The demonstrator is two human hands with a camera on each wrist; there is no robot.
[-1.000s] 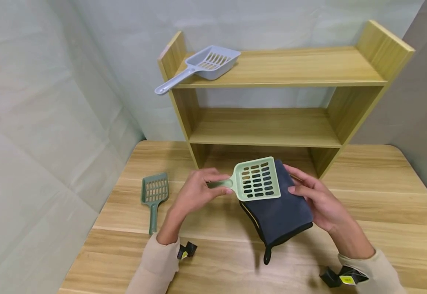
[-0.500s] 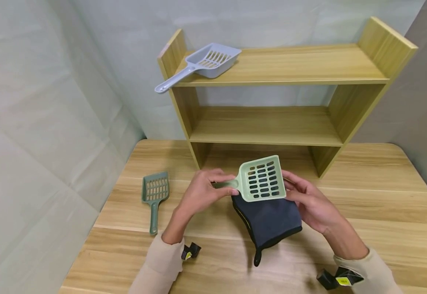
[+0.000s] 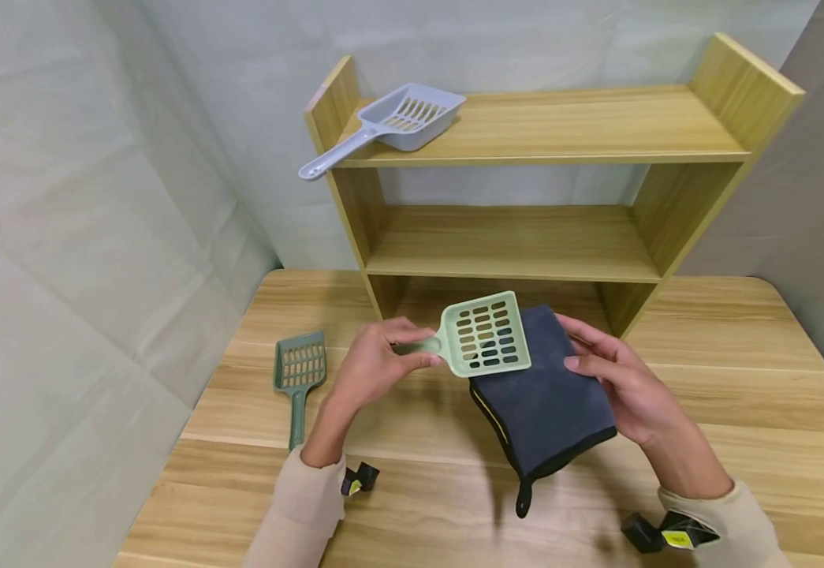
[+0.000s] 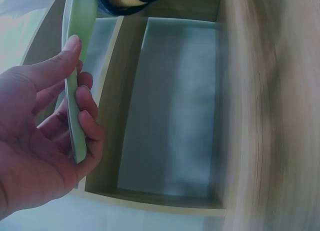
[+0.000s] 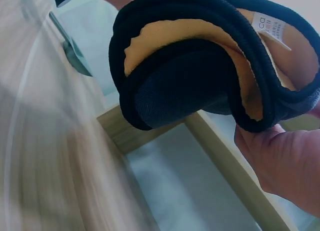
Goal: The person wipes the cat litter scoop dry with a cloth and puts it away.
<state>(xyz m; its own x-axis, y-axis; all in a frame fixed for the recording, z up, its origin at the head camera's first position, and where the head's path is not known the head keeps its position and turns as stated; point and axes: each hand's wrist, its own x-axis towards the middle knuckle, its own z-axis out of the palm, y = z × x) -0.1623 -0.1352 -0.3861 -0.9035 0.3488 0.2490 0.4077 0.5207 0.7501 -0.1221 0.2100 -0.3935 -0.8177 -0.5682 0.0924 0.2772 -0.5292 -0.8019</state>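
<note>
My left hand [image 3: 374, 361] grips a light green slotted litter scoop [image 3: 486, 334] by its handle, which the left wrist view shows lying between thumb and curled fingers. In my right hand [image 3: 628, 383] is a folded dark blue-grey cleaning cloth [image 3: 553, 402] with black edging and a small hanging loop, pinched with the thumb on top. The scoop's head overlaps the cloth's upper left part in the head view. From the right wrist, the folds of the cloth [image 5: 180, 91] show a yellow-orange inner side and a white label [image 5: 270, 28].
A dark green scoop [image 3: 300, 379] lies on the wooden table [image 3: 412, 489] at the left. A three-tier wooden shelf [image 3: 511, 276] stands at the back. On its top board rests a grey-blue scoop [image 3: 390, 126], its handle sticking out past the left front edge.
The green scoop first shifted right over the cloth towards my right fingers, then came back left. The cloth went left, then right again, uncovering more of it.
</note>
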